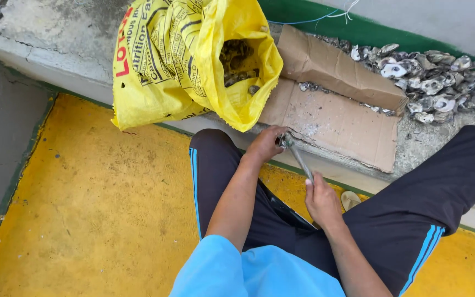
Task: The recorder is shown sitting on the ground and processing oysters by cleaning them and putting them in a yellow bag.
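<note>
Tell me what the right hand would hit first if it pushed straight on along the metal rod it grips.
Most likely the left hand, clamped on a small shell at the rod's tip; beyond lies the flattened brown cardboard.

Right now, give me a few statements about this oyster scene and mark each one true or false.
1. The left hand holds a small shell against the cardboard. True.
2. The right hand holds a metal rod. True.
3. The yellow sack lies flat and closed. False: its mouth is open, with shells inside.
4. The pile of opened shells sits left of the sack. False: it is to the right, beyond the cardboard.
</note>
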